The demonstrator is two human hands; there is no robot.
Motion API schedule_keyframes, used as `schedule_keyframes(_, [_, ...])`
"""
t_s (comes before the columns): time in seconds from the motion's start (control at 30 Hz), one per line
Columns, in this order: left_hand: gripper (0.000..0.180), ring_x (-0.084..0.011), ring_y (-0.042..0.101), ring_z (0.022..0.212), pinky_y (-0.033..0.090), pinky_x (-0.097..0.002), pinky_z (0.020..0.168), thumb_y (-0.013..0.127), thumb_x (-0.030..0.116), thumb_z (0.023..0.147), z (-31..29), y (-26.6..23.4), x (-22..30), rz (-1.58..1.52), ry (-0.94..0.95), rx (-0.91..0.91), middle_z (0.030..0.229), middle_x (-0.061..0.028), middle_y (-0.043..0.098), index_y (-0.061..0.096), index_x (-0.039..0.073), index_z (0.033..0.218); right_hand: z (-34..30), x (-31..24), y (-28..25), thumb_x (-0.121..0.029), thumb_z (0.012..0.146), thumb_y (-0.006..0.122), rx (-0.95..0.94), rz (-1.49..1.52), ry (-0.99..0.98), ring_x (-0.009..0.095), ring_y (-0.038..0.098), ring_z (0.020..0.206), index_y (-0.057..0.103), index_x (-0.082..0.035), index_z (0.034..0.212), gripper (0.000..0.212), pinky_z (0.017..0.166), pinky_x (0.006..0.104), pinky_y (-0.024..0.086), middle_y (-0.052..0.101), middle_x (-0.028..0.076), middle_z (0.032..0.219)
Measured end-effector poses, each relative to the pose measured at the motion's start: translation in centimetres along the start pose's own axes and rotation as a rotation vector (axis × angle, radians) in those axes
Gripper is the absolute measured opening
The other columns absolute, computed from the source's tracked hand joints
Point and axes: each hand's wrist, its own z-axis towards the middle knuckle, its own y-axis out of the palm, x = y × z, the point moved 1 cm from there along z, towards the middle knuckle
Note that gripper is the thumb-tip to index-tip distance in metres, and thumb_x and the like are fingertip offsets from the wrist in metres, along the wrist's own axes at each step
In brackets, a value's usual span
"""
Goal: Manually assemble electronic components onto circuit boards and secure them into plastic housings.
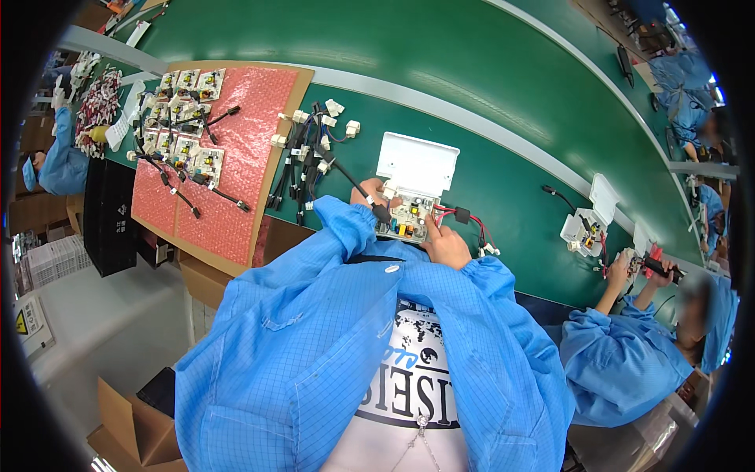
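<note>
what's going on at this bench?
The person has both hands at an open white case with a circuit board inside: left hand by its left side, right hand with a finger at the board's right edge. More boards lie on pink bubble wrap to the left. At right, a co-worker sits near another open case.

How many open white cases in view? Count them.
2 clear: near case, at your hands; right case, beside the co-worker's hands. Another may be partly hidden there.
</note>
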Motion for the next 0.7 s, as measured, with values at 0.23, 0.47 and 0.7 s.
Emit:
schedule_keyframes(0.23, [0.05,-0.024,0.064,0.076,0.049,-0.0327,0.073,0.076,0.031,0.059,-0.1,0.1,-0.1,0.061,0.055,0.014,0.084,-0.0163,0.065,0.062,-0.002,0.094,0.2,1.0,-1.0,-0.021,0.07,0.066,0.019,0.114,-0.146,0.033,0.055,0.068,0.042,-0.004,0.124,0.061,0.062,0.0388,0.047,0.053,0.018,0.075])
schedule_keyframes(0.47, [0.045,-0.0263,0.063,0.068,0.048,-0.0343,0.065,0.077,0.033,0.058,0.1,-0.2,0.6,-0.001,0.065,0.021,0.075,-0.0171,0.064,0.064,-0.003,0.081,1.0,-0.2,-2.5,-0.02,0.071,0.065,-0.115,0.048,-0.054,0.034,0.056,0.072,0.044,-0.004,0.122,0.057,0.065,0.0398,0.048,0.053,0.018,0.079])
schedule_keyframes(0.7, [0.041,-0.0252,0.064,0.069,0.049,-0.0339,0.064,0.076,0.032,0.06,-0.3,-0.3,1.7,0.112,0.087,0.019,0.077,-0.0164,0.064,0.065,-0.001,0.082,0.3,0.2,-1.3,-0.02,0.071,0.065,-0.02,0.045,-0.017,0.032,0.056,0.074,0.042,-0.006,0.124,0.059,0.064,0.0395,0.047,0.053,0.017,0.081])
